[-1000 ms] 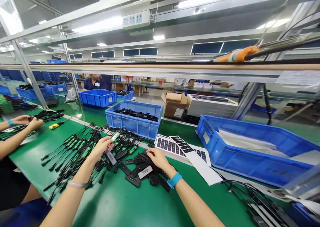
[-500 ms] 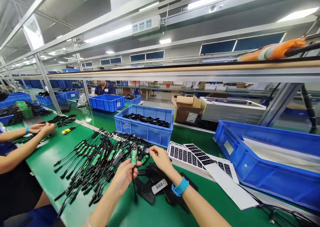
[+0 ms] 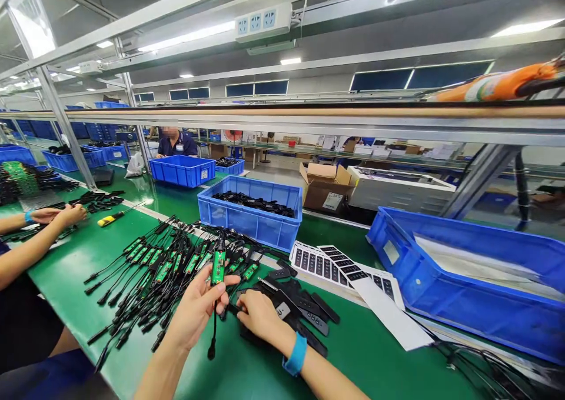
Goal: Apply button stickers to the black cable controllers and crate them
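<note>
Upright in my left hand [image 3: 198, 306] is a green circuit board [image 3: 218, 266], pinched near its lower end, with a black cable hanging below it. My right hand [image 3: 258, 315] is low over a pile of black plastic casings [image 3: 304, 303], its fingers curled together at the pile's left side. A dark piece shows at those fingertips, but whether they grip it is hard to see. Left of my hands lies a heap of similar circuit boards with black cables [image 3: 165, 270] on the green table.
A blue bin [image 3: 251, 215] of black parts stands behind the heap. Label sheets [image 3: 326, 265] lie right of it, before a larger blue bin [image 3: 463, 282]. A yellow-handled screwdriver [image 3: 110, 218] and a co-worker's hands [image 3: 62, 215] are at the left. A metal rail [image 3: 282, 123] crosses above.
My right hand has come down and left, from beside the board to the black casings. My left hand still holds the circuit board, now slightly left in view. The view has shifted.
</note>
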Demonstrator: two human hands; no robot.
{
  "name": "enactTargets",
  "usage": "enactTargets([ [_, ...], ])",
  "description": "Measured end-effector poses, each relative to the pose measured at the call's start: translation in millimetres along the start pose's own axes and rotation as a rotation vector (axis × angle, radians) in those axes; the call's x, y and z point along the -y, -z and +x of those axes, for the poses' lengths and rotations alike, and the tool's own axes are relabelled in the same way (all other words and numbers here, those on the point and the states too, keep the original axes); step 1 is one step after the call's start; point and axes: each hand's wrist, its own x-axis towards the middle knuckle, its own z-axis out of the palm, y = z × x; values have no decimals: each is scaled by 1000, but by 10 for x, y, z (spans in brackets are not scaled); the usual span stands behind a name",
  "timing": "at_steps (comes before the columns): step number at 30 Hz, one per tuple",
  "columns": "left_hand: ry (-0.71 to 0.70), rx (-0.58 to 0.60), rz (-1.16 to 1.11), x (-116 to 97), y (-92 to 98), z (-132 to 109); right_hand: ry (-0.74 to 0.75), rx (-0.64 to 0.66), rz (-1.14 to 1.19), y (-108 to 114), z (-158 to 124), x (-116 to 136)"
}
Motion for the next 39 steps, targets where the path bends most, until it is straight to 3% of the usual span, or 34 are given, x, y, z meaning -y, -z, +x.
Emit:
enactTargets([
  [5,-23,166,83,52,-228,-196,-14,-174,202,257,-375,-124],
  [9,54,447,59,99,-625,-222,-107,-541,732,695,-920,-404],
  [12,215,650,-16,371,-971,-213,-224,-842,910,1004,-1402,-643],
  [15,406,704,-87,880,-1209,-209,-335,-1064,962,1147,-1821,-822],
  [17,528,647,-84,1237,-1273,-213,-384,-1061,983,1120,-2007,-897],
  [19,612,593,-53,1504,-1276,-222,-423,-951,1002,1004,-2102,-943],
  [21,634,589,-14,1641,-1250,-236,-451,-817,1032,838,-2119,-965],
  [24,629,620,26,1664,-1215,-254,-477,-703,1086,602,-2080,-969],
  [27,662,631,38,1644,-1205,-262,-502,-676,1075,487,-2057,-973],
  [39,629,528,112,1727,-1218,-343,-588,-707,1057,482,-2104,-1002],
])
